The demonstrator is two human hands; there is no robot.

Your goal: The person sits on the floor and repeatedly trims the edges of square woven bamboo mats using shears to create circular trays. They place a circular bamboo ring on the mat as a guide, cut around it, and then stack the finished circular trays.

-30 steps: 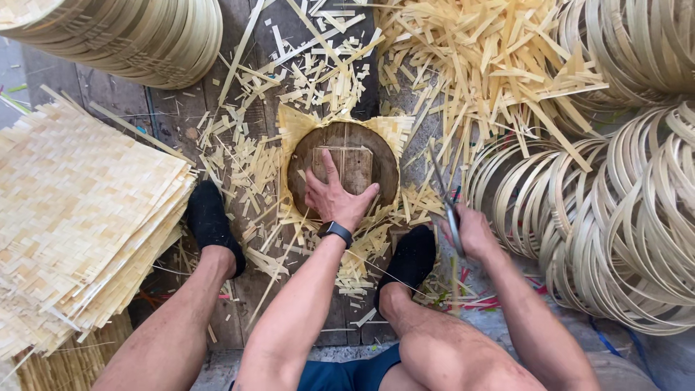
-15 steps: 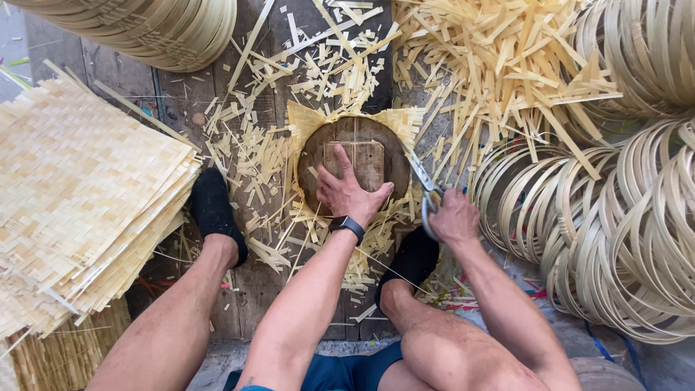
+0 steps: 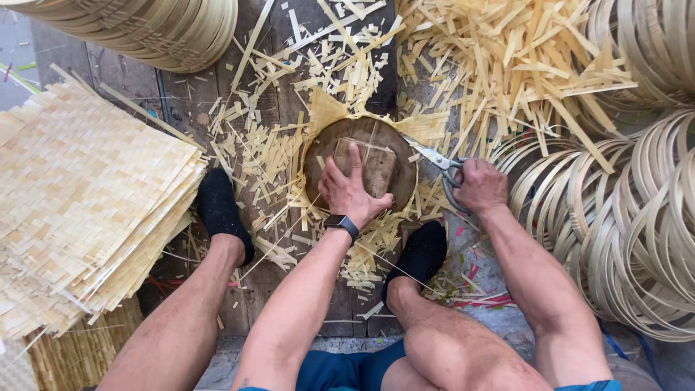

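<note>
Head view shows the left hand (image 3: 351, 190) pressing a round wooden template (image 3: 362, 170) flat onto thin, springy woven bamboo (image 3: 326, 116) with fingers spread, while the right hand (image 3: 479, 185), fingers closed around the scissors (image 3: 434, 158), trims the light, brittle edge.

Two hands are seen: the left hand (image 3: 351, 190) and the right hand (image 3: 481, 185). One pair of scissors (image 3: 437, 161), one round wooden disc (image 3: 360, 168), one watch (image 3: 342, 225) and two black shoes (image 3: 218, 210) (image 3: 418, 255) are counted. One stack of woven mats (image 3: 87, 203) is seen; the hoops and cut strips are too many to count.

Woven mats (image 3: 87, 217) lie left, hoops (image 3: 637, 217) right, scraps (image 3: 499, 65) behind.
</note>
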